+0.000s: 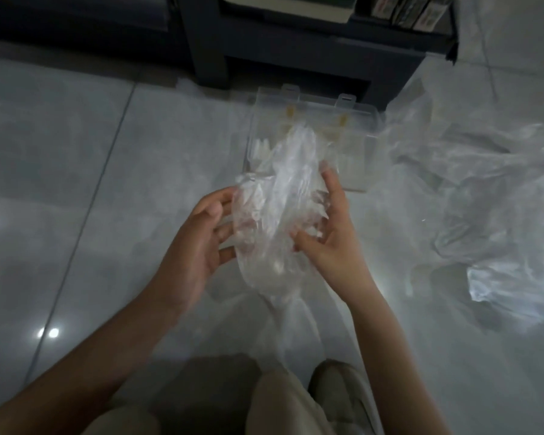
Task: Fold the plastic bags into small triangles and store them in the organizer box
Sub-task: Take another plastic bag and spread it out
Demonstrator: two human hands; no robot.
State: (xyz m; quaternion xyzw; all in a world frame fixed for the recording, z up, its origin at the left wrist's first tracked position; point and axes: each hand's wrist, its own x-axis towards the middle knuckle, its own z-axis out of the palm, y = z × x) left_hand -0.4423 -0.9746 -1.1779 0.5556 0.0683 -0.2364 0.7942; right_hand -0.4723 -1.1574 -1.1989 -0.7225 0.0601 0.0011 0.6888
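Plastic bag is what we have between our hands, lifted off the floor in front of our knees. It is crumpled and long, and its lower end trails down toward our lap. Our left hand holds its left edge with the fingers half curled, fingertips tucked behind the film. Our right hand cups the other side, thumb pressed on the front and fingers spread fairly straight behind it; neither hand is clenched. We judge that we hold it up like this to shake it out and flatten it, because a crumpled bag will not take a clean crease, so the folding itself has not yet begun. Just beyond the bag the clear organizer box stands with its lid up, close enough to drop each finished piece in. A few small white shapes in its left part look like bags already folded, though blur leaves us unsure. The loose bags lie in a heap to our right, within reach and clear of the box.
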